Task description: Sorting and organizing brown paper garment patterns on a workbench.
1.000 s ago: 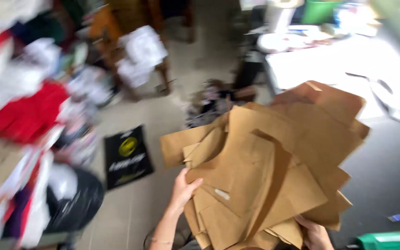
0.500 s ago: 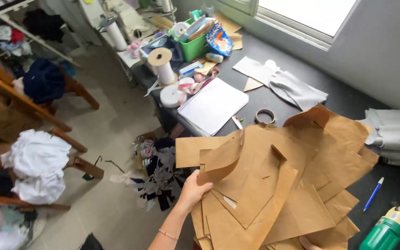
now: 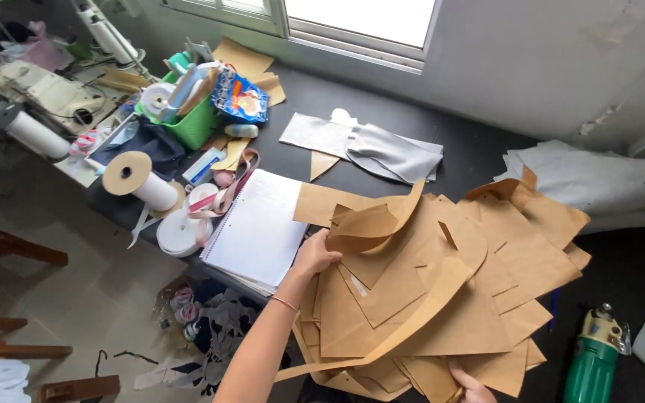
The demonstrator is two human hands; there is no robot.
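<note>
Now the person holds a big stack of brown paper pattern pieces (image 3: 427,291) over the black table (image 3: 471,149). The left hand (image 3: 316,257) grips the left edge of the stack, its fingers closed on the paper. The right hand (image 3: 471,384) holds the stack from below at its near edge; whether its fingers are closed cannot be told. Just left of the stack lies a white spiral notebook (image 3: 259,227), and grey fabric (image 3: 382,149) lies behind the stack. A green tool (image 3: 595,358) stands at its right.
</note>
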